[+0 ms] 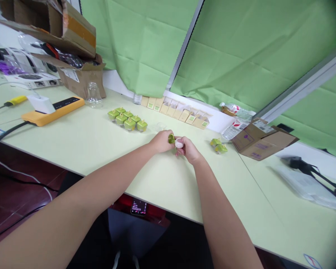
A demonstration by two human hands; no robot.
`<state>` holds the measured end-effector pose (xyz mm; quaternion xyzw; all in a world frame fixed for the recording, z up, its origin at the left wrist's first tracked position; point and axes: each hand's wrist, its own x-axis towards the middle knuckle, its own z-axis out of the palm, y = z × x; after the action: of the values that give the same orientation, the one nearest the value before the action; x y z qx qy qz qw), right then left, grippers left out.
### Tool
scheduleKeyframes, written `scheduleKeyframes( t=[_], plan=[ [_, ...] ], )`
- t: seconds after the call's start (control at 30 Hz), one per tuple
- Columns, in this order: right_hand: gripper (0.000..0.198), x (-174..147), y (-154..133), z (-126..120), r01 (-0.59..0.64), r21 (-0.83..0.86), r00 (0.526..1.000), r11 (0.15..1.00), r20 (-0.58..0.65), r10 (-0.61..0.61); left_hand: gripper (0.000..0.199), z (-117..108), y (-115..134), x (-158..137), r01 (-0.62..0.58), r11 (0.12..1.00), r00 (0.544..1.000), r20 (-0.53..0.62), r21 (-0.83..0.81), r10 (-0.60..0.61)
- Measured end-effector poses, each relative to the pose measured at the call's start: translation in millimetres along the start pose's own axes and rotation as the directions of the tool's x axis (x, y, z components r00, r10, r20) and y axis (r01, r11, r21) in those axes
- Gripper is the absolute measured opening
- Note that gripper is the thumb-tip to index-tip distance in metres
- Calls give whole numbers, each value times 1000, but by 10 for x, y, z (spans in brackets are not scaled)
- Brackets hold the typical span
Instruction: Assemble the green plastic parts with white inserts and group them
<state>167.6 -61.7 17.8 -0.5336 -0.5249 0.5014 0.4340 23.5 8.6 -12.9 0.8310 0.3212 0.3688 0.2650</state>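
My left hand is closed on a small green cap whose hollow side partly shows. Right beside it, the fingers of my right hand pinch a small rounded white piece, its kind too small to tell. Both hands meet just above the middle of the table. Beyond my left hand lies a clear plastic shell. Several small green-topped clear containers stand in rows to the left. A few more green-topped containers are grouped to the right.
Small tan boxes line the wall edge. At the left are an orange power strip, a yellow screwdriver, a clear jar and cardboard boxes. On the right sit plastic bottles, a carton and black cables.
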Motion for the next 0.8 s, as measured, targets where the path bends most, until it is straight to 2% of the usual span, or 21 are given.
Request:
scheduleKeyframes(
  t=[0.1, 0.17, 0.27, 0.33, 0.47, 0.53, 0.6, 0.7, 0.77, 0.8],
  plan=[
    [38, 4, -10, -11, 17, -19, 999, 1000, -43, -17, 22, -2, 6, 1, 13, 1000, 1000, -16, -13, -13],
    [35, 3, -23, -34, 39, -65, 986, 997, -158, -49, 22, -5, 15, -2, 34, 999, 999, -31, -9, -34],
    [28, -1, -40, -96, 26, -252, 925, 967, -360, -119, 22, -13, 25, -6, 53, 999, 998, -45, 1, -53],
    [28, 0, -32, -145, -34, -409, 889, 912, -429, -159, 21, -17, 24, -4, 52, 999, 997, -54, 1, -52],
    [32, 18, 49, -201, -154, -697, 872, 700, -429, -235, 18, 0, -1, 10, 20, 1000, 997, -68, -14, -21],
    [31, 29, 102, -194, -203, -787, 886, 582, -401, -233, 17, 20, -20, 20, 0, 1000, 998, -65, -25, -1],
    [32, 31, 137, -176, -242, -830, 897, 502, -389, -210, 18, 38, -33, 29, -12, 999, 998, -60, -35, 10],
    [47, 11, 121, -155, -269, -838, 876, 475, -418, -240, 18, 49, -34, 39, 2, 999, 997, -72, -43, -5],
    [51, -11, 69, -143, -253, -828, 844, 501, -441, -304, 19, 46, -28, 47, 29, 998, 996, -86, -53, -34],
    [47, -19, 37, -134, -230, -820, 827, 523, -449, -340, 20, 44, -27, 52, 45, 997, 994, -100, -60, -51]
  ],
)
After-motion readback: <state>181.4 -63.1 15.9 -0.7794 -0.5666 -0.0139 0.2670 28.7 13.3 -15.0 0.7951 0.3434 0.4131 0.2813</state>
